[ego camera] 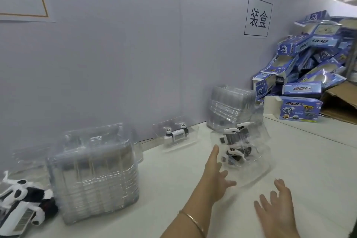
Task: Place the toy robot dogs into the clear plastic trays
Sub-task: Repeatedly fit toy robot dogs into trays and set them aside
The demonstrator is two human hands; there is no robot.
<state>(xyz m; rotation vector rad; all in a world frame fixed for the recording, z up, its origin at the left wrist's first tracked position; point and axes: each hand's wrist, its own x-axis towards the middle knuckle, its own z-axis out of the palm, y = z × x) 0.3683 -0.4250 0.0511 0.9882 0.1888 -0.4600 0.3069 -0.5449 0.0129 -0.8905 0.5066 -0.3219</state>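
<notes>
Head view: loose toy robot dogs (21, 199) lie far left of the filled tray (258, 166), with a stack of clear plastic trays (92, 176) between. Left hand (216, 177), grip wide, is at that tray's near-left edge. The right hand (276, 212), grip wide too, hovers apart, near-right. I'd steady the tray from both sides so its dog (234, 139) keeps seated.

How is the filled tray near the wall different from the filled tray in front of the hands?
The tray near the wall sits away from the left hand; the tray in front of the hands is right beside it. The tray near the wall looks sharp and shows one toy robot dog; the tray in front of the hands is blurred, so its count is unclear. Both are clear plastic with white-and-dark toy parts inside.
</notes>
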